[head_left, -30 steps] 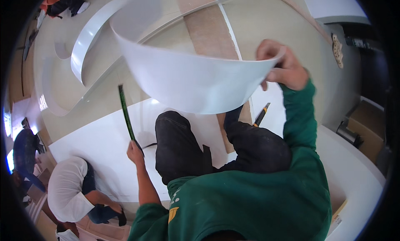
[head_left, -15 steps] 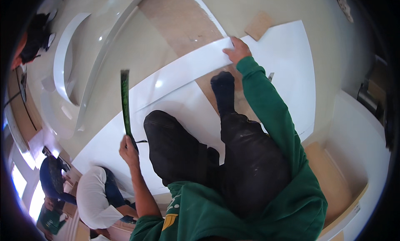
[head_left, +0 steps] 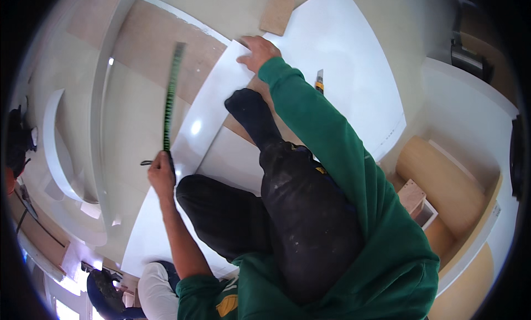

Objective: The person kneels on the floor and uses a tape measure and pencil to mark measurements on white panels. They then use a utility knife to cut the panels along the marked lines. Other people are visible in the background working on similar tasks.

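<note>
Left hand (head_left: 161,176): closed around the black body of a tape measure (head_left: 169,107); a small dark cord loop (head_left: 146,163) sticks out on the fist's left.
Tape blade: green with dark markings, extended away from the person beyond the left fist; far tip blurred.
Right hand (head_left: 260,53): on the far end of a white strip (head_left: 200,120), thumb and fingers spread; cannot tell whether it pinches or only presses.
White strip position: runs from the right hand back toward the left knee, passing just right of the left hand; overlies a brown board (head_left: 157,40) and a white sheet (head_left: 359,54).
Utility knife (head_left: 319,83): on the sheet, right of the right hand, blade showing.
Brown block (head_left: 277,13): just beyond the right hand.
Socked foot (head_left: 247,105): below the right hand, beside the strip.
Curved white band (head_left: 53,146): well left of the left hand.
</note>
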`<action>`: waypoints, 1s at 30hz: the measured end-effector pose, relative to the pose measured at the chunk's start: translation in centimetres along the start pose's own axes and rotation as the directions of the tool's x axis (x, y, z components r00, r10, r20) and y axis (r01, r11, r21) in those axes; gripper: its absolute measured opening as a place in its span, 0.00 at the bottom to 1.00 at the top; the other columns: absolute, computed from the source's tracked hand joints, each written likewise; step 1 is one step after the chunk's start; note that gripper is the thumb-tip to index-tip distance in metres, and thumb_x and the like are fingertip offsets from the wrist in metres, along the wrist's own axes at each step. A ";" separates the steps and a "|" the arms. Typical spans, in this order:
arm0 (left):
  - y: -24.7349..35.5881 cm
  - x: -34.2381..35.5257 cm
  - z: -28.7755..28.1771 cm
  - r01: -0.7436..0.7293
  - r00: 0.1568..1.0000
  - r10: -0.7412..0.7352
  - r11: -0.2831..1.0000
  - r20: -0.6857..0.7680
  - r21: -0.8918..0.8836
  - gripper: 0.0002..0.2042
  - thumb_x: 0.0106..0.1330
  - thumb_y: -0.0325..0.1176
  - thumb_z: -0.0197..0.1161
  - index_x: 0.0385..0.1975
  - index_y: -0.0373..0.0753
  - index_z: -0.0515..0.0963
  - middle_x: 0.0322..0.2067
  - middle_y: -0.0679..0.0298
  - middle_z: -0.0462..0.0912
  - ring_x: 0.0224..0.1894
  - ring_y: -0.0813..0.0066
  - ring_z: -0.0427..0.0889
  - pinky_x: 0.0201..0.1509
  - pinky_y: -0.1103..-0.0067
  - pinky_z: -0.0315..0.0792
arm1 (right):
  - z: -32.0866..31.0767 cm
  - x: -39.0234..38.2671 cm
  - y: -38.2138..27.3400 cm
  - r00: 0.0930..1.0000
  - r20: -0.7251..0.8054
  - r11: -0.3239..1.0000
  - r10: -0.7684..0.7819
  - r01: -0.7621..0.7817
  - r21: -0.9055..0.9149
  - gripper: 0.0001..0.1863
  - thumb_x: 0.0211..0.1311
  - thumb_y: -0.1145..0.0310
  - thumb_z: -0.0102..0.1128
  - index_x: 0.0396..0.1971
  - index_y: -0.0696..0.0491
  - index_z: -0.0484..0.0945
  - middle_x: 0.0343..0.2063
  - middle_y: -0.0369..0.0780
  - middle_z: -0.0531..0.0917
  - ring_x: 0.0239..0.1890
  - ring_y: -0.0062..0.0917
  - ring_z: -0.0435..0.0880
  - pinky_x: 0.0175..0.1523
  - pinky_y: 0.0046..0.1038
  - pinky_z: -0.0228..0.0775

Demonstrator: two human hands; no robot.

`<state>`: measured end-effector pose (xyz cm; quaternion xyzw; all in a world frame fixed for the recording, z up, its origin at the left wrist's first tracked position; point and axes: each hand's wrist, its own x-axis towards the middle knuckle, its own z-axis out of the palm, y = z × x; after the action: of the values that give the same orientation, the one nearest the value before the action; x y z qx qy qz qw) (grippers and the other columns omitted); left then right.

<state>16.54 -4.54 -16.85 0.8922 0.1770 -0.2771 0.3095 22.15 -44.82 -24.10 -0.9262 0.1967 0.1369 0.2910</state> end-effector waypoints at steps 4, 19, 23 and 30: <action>0.0 -1.2 0.9 -0.075 0.994 0.077 0.997 -0.076 0.034 0.18 0.70 0.41 0.60 0.49 0.32 0.83 0.23 0.61 0.81 0.26 0.76 0.76 0.35 0.76 0.70 | 0.2 -0.8 -1.1 0.981 0.032 0.982 0.191 -0.191 -0.003 0.25 0.51 0.51 0.72 0.46 0.49 0.83 0.51 0.42 0.80 0.56 0.38 0.78 0.61 0.39 0.70; 1.7 -1.5 2.4 0.043 0.999 -0.042 0.996 -0.017 0.075 0.18 0.69 0.43 0.59 0.49 0.36 0.84 0.23 0.56 0.84 0.27 0.72 0.80 0.36 0.73 0.72 | 1.4 -2.4 -0.4 0.984 -0.165 0.986 0.062 -0.034 0.165 0.18 0.55 0.56 0.71 0.42 0.51 0.86 0.41 0.43 0.84 0.46 0.40 0.83 0.53 0.38 0.74; 2.1 -0.7 3.2 0.033 0.999 -0.032 0.999 -0.023 0.032 0.19 0.69 0.44 0.59 0.49 0.37 0.84 0.24 0.55 0.84 0.28 0.71 0.81 0.37 0.73 0.72 | 1.6 -1.4 -0.4 0.991 -0.124 0.992 0.053 -0.039 0.117 0.18 0.56 0.55 0.70 0.41 0.51 0.86 0.42 0.42 0.83 0.46 0.39 0.83 0.52 0.38 0.74; 3.3 0.1 5.3 0.023 1.000 -0.026 0.990 0.015 0.138 0.19 0.68 0.46 0.58 0.48 0.39 0.85 0.29 0.50 0.86 0.35 0.57 0.85 0.44 0.67 0.75 | 0.5 0.6 -1.0 0.999 -0.043 0.996 -0.002 0.006 0.089 0.19 0.55 0.52 0.70 0.40 0.51 0.86 0.41 0.41 0.82 0.47 0.39 0.82 0.52 0.39 0.75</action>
<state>16.22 -10.42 -18.90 0.9070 0.1657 -0.2998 0.2450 23.06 -43.91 -24.20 -0.9154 0.2070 0.1075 0.3281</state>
